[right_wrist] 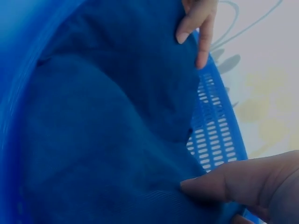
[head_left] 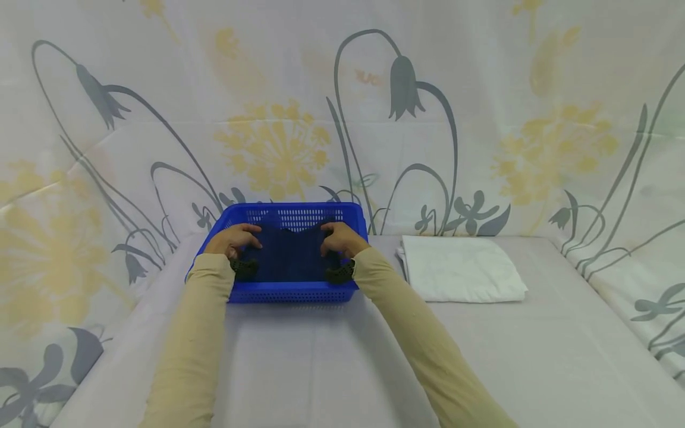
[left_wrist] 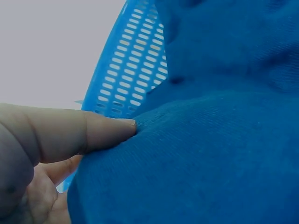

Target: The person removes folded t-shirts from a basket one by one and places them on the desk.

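Note:
A dark blue cloth (head_left: 291, 255) lies inside a blue plastic basket (head_left: 294, 287) with slotted walls. At the basket's left side, my left hand (head_left: 233, 239) pinches the cloth's edge; the left wrist view shows the thumb (left_wrist: 107, 130) on top of the fabric and other fingers beneath it. My right hand (head_left: 343, 239) grips the opposite side of the cloth, its thumb (right_wrist: 210, 186) pressing from above in the right wrist view, the other fingers mostly hidden under the fabric. Both hands are within the basket's rim.
A folded white cloth (head_left: 460, 270) lies on the table to the right of the basket. The table has a pale cover (head_left: 299, 368). Behind it hangs a flower-patterned curtain (head_left: 289, 71), close to the basket's far rim.

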`<state>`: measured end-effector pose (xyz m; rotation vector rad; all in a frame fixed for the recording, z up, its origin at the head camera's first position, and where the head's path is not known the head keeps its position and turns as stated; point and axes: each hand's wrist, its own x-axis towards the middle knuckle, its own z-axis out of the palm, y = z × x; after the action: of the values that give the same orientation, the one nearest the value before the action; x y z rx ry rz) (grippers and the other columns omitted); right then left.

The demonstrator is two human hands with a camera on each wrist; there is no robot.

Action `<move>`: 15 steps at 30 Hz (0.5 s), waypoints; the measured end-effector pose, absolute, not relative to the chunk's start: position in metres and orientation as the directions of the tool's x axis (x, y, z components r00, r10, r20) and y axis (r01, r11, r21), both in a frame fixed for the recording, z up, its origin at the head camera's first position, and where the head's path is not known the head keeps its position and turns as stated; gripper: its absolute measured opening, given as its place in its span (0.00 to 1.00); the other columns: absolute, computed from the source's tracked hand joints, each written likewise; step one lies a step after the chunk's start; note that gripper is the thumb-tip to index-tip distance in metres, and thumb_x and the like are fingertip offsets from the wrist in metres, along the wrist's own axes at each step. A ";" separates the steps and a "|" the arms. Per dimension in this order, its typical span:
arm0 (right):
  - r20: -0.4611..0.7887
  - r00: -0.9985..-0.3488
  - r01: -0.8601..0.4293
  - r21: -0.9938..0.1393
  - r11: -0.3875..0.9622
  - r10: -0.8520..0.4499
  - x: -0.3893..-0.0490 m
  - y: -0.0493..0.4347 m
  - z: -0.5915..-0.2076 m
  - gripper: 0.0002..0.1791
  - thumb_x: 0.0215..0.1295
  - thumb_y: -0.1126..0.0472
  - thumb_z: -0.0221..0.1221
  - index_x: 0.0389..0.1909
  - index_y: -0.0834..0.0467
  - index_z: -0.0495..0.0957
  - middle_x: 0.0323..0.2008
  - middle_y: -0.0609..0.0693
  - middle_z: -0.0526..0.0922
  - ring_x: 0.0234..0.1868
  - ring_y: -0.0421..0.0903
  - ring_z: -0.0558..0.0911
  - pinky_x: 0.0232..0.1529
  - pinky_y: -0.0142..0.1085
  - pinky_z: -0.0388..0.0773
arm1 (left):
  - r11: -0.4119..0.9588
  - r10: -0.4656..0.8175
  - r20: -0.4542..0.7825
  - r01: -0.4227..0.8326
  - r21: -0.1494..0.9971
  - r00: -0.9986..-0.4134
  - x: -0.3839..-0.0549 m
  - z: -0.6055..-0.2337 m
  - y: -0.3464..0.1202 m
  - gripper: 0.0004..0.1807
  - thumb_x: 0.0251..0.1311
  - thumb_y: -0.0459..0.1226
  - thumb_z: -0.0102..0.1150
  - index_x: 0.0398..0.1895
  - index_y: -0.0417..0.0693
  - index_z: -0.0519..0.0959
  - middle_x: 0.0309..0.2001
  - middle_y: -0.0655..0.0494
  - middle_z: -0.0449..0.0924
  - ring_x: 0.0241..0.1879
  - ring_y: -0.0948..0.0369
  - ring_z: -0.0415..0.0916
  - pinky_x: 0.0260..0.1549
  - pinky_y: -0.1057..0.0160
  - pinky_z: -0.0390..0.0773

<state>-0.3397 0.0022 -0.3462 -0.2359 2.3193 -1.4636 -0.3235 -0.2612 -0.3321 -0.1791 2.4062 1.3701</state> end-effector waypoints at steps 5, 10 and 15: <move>-0.213 -0.911 0.055 -0.911 0.408 -0.354 -0.339 0.005 -0.342 0.41 0.53 0.79 0.59 0.71 0.58 0.64 0.71 0.58 0.60 0.66 0.57 0.66 0.58 0.52 0.69 | 0.520 0.054 -0.351 -0.274 0.809 -0.935 -0.320 -0.325 -0.258 0.35 0.66 0.28 0.50 0.75 0.39 0.52 0.75 0.34 0.37 0.61 0.46 0.59 0.30 0.64 0.66; -0.193 -0.909 0.033 -0.916 0.399 -0.368 -0.340 0.011 -0.337 0.41 0.53 0.79 0.59 0.71 0.58 0.64 0.70 0.59 0.60 0.63 0.57 0.68 0.56 0.52 0.70 | 0.503 0.016 -0.327 -0.275 0.819 -0.945 -0.320 -0.320 -0.258 0.35 0.66 0.30 0.51 0.75 0.43 0.53 0.73 0.31 0.42 0.17 0.64 0.60 0.14 0.68 0.58; -0.184 -0.905 0.033 -0.929 0.367 -0.384 -0.341 0.016 -0.332 0.41 0.53 0.79 0.59 0.71 0.57 0.64 0.71 0.59 0.59 0.65 0.56 0.67 0.58 0.51 0.69 | 0.505 0.011 -0.321 -0.272 0.819 -0.947 -0.319 -0.317 -0.259 0.34 0.66 0.31 0.51 0.75 0.46 0.54 0.73 0.31 0.42 0.11 0.67 0.45 0.11 0.68 0.55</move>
<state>-0.3412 0.0159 -0.3320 -0.3064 2.2629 -1.5513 -0.3192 -0.2593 -0.3169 -0.2198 2.4663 1.4175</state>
